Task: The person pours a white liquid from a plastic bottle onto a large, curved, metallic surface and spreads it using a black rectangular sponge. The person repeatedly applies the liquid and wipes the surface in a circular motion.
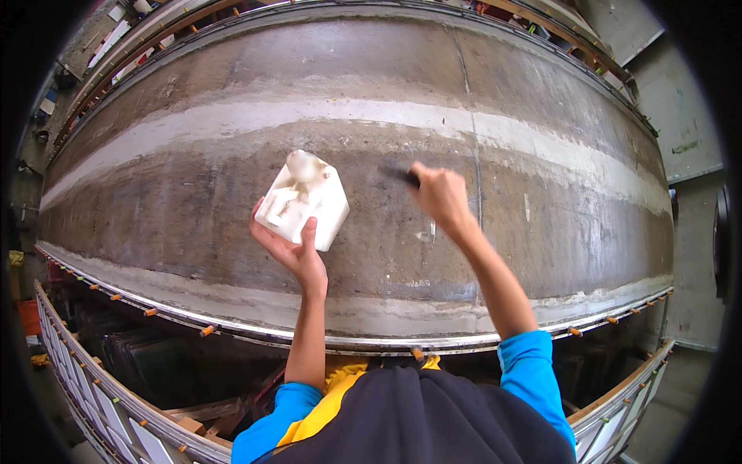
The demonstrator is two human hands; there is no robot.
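Note:
My left hand (301,259) holds up a white cut-open plastic container (331,205) from its near side, thumb over the edge. Inside it sits a pale lump, and whitish matter coats the walls. To the right, my right hand (442,195) is closed round a dark flat tool (398,173), smeared by motion, that points left toward the container. Its exact kind cannot be made out. Both hands are above a wide grey-brown slab (232,224). A pale band of filler-like material (371,112) crosses the slab beyond my hands, and another pale strip (402,313) follows its near edge.
A metal rail with orange pegs (207,330) borders the slab's near edge, close to my body. Slatted racks (116,410) stand at the lower left and lower right. A thin seam (475,155) runs across the slab. Grey panels (684,131) stand at the far right.

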